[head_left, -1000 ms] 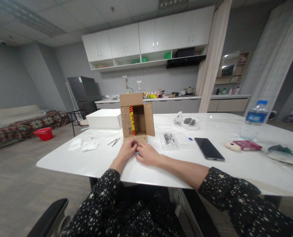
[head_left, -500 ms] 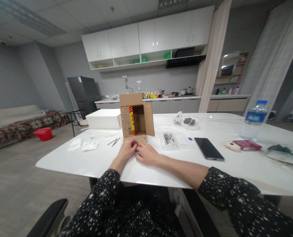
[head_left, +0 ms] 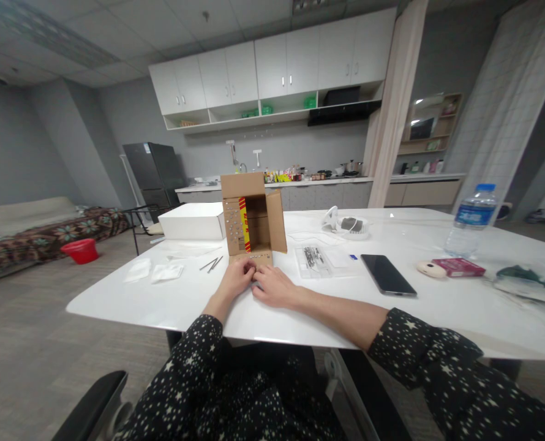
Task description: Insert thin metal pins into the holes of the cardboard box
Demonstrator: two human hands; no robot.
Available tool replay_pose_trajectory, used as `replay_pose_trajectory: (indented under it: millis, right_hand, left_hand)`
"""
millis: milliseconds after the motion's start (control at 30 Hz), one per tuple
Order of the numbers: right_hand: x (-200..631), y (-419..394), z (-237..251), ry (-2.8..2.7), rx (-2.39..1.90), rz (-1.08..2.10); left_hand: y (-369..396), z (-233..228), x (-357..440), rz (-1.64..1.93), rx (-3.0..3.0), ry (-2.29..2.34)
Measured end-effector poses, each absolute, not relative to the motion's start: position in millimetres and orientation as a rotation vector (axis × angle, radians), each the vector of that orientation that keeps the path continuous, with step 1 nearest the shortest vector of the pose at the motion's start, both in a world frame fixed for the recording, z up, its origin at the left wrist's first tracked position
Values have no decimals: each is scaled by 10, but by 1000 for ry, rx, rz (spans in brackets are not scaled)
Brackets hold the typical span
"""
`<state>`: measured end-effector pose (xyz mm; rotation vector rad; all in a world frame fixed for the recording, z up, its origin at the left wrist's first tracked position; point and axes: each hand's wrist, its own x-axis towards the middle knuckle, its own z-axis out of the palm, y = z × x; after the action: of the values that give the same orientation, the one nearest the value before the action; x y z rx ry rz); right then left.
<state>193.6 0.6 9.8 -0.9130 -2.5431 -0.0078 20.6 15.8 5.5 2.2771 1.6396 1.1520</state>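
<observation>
An opened cardboard box [head_left: 275, 222] stands on the white table, its mouth facing me and its flaps spread. Small shiny bits dot its left flap [head_left: 233, 223] and the lower flap [head_left: 264, 258] in front. My left hand [head_left: 238, 277] is at the near edge of that lower flap, fingers curled and pinched together. Beside it, my right hand [head_left: 273, 287] rests on the table with its bent fingertips meeting the left ones. Whatever is between the fingers is too small and hidden to make out. Left of the hands lie a few thin metal tools [head_left: 212, 264].
A white box [head_left: 192, 222] stands behind at left, with white tissues [head_left: 166, 274] nearer me. To the right are a clear plastic case [head_left: 318, 262] of small parts, a phone [head_left: 387, 275], a dark red box [head_left: 458, 267] and a water bottle [head_left: 469, 220]. A white corded device [head_left: 346, 223] lies farther back.
The view has shifted very slightly. Both hands stay together at the lower flap, with no clear movement of the fingers or the box.
</observation>
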Motion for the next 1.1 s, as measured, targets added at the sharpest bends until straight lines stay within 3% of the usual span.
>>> replay_pose_trajectory:
  millis: [1100]
  right_hand:
    - [1938,3,105,-2555,-918,-14]
  left_hand:
    - [168,26,196,1165,2270,1634]
